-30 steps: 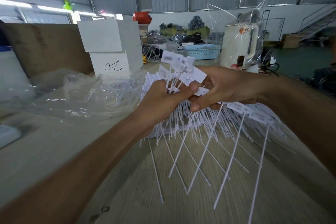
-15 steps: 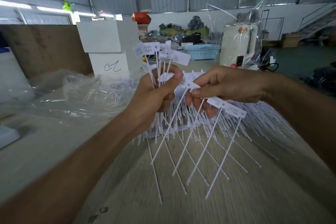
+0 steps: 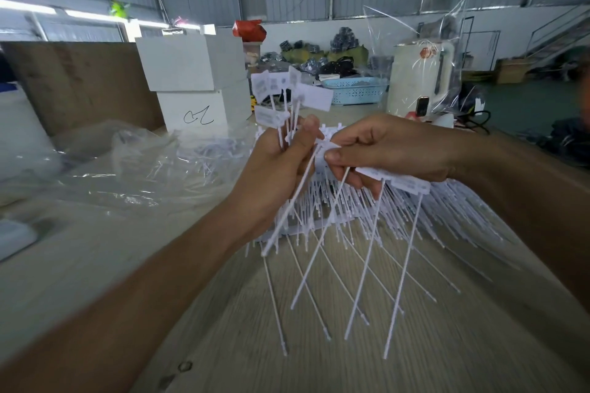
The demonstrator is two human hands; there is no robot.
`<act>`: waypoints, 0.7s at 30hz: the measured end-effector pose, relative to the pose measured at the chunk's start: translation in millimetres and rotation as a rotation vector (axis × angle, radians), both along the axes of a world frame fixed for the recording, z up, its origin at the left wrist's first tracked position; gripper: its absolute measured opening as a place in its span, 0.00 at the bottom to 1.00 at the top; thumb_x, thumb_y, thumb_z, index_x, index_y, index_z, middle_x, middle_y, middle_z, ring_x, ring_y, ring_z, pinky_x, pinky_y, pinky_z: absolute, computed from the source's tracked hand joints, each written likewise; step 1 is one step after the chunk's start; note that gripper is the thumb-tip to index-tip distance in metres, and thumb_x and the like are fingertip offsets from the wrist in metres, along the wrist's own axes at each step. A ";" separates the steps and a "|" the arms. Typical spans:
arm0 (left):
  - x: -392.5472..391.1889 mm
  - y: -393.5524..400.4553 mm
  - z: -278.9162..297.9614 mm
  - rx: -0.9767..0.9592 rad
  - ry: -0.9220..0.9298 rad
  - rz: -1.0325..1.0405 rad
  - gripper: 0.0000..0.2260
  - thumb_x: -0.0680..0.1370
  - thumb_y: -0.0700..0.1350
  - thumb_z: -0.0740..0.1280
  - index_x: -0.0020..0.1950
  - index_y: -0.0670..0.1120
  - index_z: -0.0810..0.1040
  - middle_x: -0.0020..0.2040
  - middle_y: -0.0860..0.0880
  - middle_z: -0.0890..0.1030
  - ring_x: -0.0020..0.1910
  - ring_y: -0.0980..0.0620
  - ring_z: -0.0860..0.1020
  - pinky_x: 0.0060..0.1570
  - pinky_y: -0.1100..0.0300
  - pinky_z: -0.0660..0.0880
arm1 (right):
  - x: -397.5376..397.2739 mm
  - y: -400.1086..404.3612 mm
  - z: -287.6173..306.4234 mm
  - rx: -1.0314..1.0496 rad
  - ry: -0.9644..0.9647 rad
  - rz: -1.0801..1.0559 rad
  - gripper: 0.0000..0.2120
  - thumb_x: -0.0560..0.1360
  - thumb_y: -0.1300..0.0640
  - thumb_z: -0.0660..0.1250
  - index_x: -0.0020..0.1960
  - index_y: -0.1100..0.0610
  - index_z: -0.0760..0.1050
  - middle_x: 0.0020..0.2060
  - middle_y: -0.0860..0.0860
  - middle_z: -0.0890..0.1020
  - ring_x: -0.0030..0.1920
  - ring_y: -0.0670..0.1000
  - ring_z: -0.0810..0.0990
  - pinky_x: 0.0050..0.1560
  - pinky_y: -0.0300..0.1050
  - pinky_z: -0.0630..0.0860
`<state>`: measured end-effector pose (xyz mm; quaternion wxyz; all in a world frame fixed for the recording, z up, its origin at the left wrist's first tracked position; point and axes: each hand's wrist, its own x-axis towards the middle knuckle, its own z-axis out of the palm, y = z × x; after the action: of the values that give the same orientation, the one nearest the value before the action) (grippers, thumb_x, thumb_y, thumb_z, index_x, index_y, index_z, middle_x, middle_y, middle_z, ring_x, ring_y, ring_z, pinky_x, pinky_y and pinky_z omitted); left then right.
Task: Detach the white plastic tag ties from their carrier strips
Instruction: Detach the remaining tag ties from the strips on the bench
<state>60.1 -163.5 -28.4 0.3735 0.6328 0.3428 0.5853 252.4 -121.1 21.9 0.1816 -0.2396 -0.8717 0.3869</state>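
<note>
Wooden table (image 3: 319,344), left hand (image 3: 274,175) gripping tag ties (image 3: 281,89), right hand (image 3: 389,150) pinching strip (image 3: 405,182)

The lower white box (image 3: 194,113), left of centre in the frame, bears a black handwritten scrawl, not legible as letters. Grey print on the tag ties (image 3: 271,84) is too blurred to read.
</note>
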 end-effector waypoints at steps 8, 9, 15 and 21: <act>2.7 -2.3 -0.4 -0.120 -0.040 0.033 0.14 0.84 0.54 0.59 0.41 0.49 0.67 0.28 0.51 0.60 0.23 0.55 0.55 0.23 0.65 0.57 | -14.5 -4.8 0.9 0.191 0.026 -0.056 0.13 0.81 0.56 0.66 0.42 0.63 0.81 0.28 0.54 0.80 0.27 0.53 0.77 0.29 0.42 0.76; 1.5 -1.9 1.2 -0.107 -0.035 0.023 0.14 0.84 0.54 0.60 0.41 0.50 0.67 0.27 0.52 0.61 0.23 0.55 0.56 0.23 0.66 0.57 | -13.5 -4.8 2.3 0.180 0.032 -0.063 0.13 0.81 0.54 0.66 0.42 0.62 0.81 0.28 0.54 0.80 0.27 0.53 0.77 0.28 0.42 0.76; 0.7 -2.0 2.9 -0.039 -0.037 0.004 0.14 0.84 0.52 0.61 0.38 0.55 0.73 0.25 0.56 0.62 0.21 0.57 0.57 0.23 0.67 0.57 | -1.1 -1.2 4.8 0.059 0.092 -0.112 0.16 0.73 0.47 0.69 0.53 0.58 0.78 0.34 0.62 0.82 0.28 0.55 0.77 0.26 0.42 0.75; -0.8 0.3 -2.3 -0.054 0.013 0.065 0.11 0.84 0.51 0.62 0.41 0.54 0.75 0.28 0.54 0.61 0.23 0.56 0.56 0.23 0.66 0.56 | -4.0 -0.3 3.1 0.081 0.366 -0.123 0.09 0.76 0.60 0.71 0.55 0.59 0.77 0.29 0.57 0.78 0.24 0.52 0.73 0.24 0.42 0.73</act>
<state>59.2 -163.2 -30.7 0.3690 0.6149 0.3810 0.5836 248.4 -121.4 25.0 0.3698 -0.2107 -0.8227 0.3768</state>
